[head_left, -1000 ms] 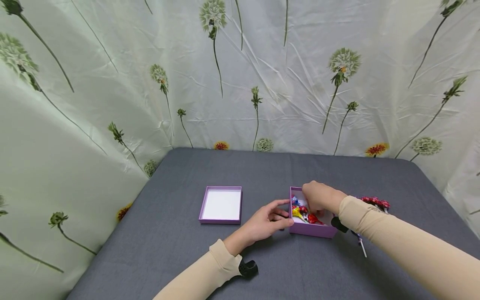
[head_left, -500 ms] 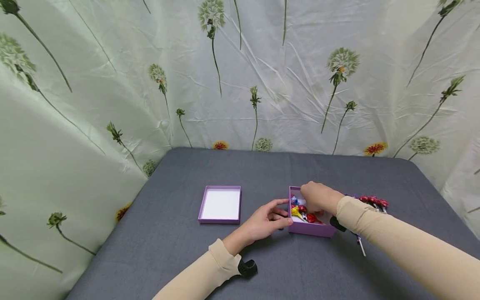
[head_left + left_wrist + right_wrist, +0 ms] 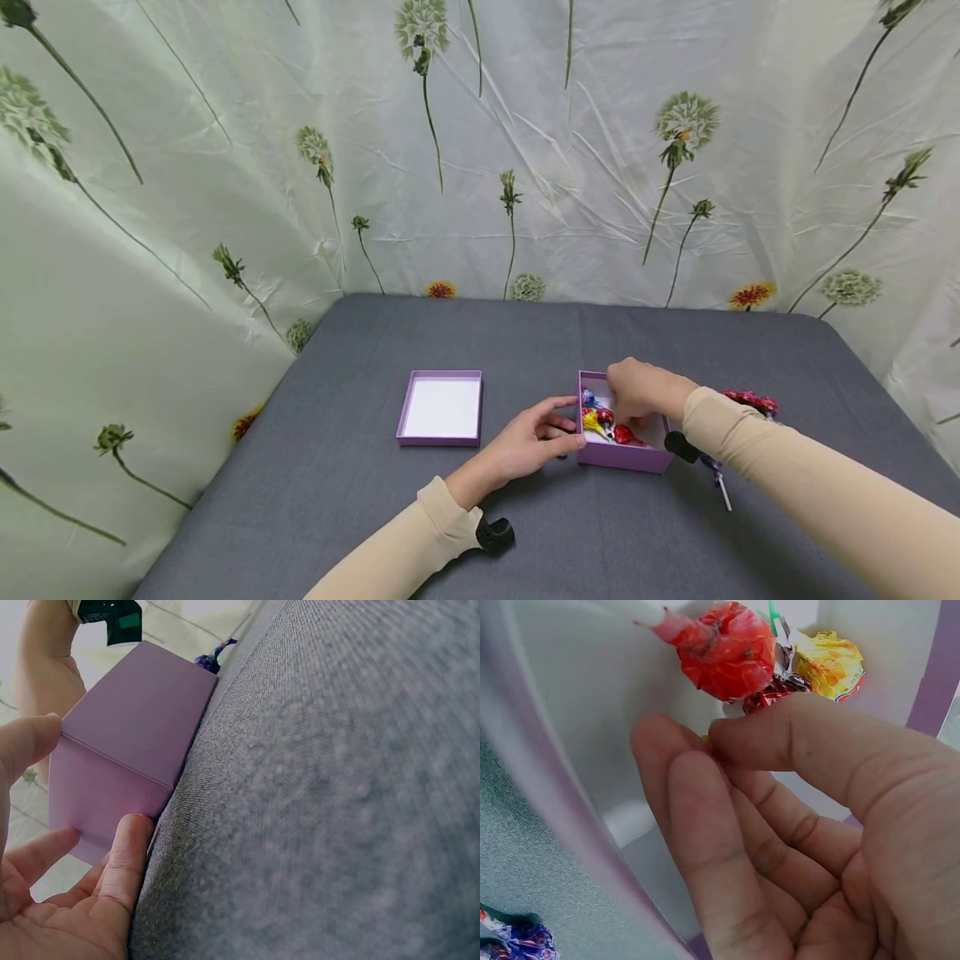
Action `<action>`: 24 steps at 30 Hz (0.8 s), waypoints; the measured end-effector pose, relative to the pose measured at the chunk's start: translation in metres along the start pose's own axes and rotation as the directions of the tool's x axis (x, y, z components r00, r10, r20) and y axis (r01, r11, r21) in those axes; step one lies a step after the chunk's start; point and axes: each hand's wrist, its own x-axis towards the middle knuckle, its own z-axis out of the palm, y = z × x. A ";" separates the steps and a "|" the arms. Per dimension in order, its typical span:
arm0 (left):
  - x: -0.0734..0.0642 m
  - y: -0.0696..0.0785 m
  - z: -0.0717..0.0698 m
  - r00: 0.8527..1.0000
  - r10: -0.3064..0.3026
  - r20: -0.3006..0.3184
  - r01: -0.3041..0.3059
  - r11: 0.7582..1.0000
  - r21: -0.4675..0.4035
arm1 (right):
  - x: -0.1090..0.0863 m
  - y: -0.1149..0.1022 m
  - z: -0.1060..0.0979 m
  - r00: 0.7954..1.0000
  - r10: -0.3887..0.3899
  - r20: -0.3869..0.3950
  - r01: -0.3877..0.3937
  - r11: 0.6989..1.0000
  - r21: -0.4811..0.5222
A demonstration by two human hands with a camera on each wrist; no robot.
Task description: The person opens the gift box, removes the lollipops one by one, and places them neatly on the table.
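Observation:
In the head view a purple box (image 3: 626,456) stands uncovered on the table with several wrapped lollipops inside. A yellow lollipop (image 3: 596,423), a red lollipop (image 3: 628,435) and a blue lollipop (image 3: 589,397) show at its left. My left hand (image 3: 521,450) rests its fingertips and thumb against the box's left side, fingers relaxed; the left wrist view shows them touching the purple wall (image 3: 112,791). My right hand (image 3: 645,390) reaches inside the box. In the right wrist view its thumb and fingertips pinch a tiny yellow bit (image 3: 706,740), mostly hidden by the fingers, near the red lollipop (image 3: 731,656).
A purple-edged lid (image 3: 440,407), white inside, lies left of the box. Red lollipops (image 3: 752,402) lie on the grey table (image 3: 480,342) right of the box, partly behind the right sleeve. A purple lollipop with a white stick (image 3: 724,493) lies nearer. A floral curtain hangs behind.
My right hand has shifted slightly within the box, first a little left, then back right and away from me. The left hand stays against the box.

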 end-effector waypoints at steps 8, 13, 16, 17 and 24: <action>0.000 0.000 0.000 1.000 -0.016 -0.008 0.016 1.000 -0.001 | -0.003 0.002 -0.001 1.000 -0.007 -0.023 0.007 1.000 0.024; 0.000 0.001 0.000 1.000 -0.018 -0.011 0.018 1.000 -0.004 | -0.005 0.005 0.000 0.999 -0.022 -0.042 0.024 0.998 0.051; 0.000 0.002 0.000 1.000 -0.019 -0.011 0.019 1.000 -0.002 | -0.006 0.006 0.000 0.998 -0.027 -0.055 0.030 0.997 0.072; 0.000 0.002 0.000 1.000 -0.018 -0.011 0.018 1.000 -0.001 | -0.007 0.007 0.000 0.998 -0.025 -0.057 0.030 0.996 0.082; -0.001 0.001 0.001 1.000 -0.003 -0.005 0.003 1.000 0.007 | -0.008 0.008 0.002 0.997 -0.025 -0.068 0.031 0.995 0.096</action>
